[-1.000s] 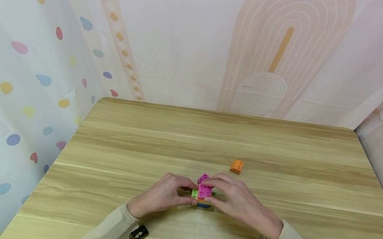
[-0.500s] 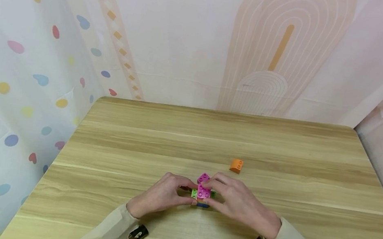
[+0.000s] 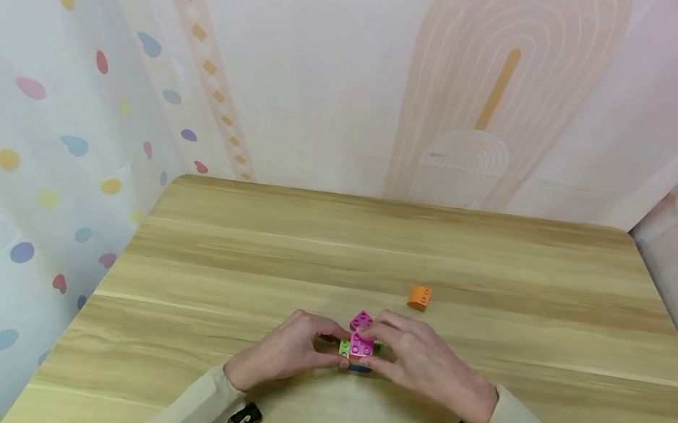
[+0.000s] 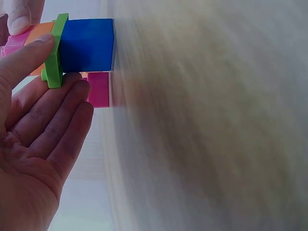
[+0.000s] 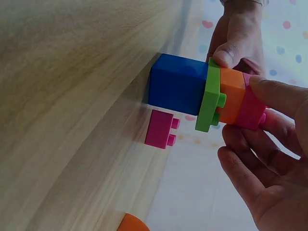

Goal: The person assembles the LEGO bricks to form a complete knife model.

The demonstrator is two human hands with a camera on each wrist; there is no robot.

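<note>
A stack of toy bricks stands on the table between the two hands. From the bottom up it has a blue block, a thin green plate, an orange brick and a pink brick. The left hand pinches the stack from the left at the green plate, its thumb also touching the orange brick in the left wrist view. With thumb and fingers, the right hand grips the topmost pink brick. Just behind the stack, a separate pink brick sits on the table, studs up.
An orange brick with a curved side lies farther back on the wooden table, slightly right of the stack. Patterned cloth hangs beyond the back edge and along the left and right sides.
Both hands keep their hold at the stack with hardly any movement. The head view has shifted slightly.
</note>
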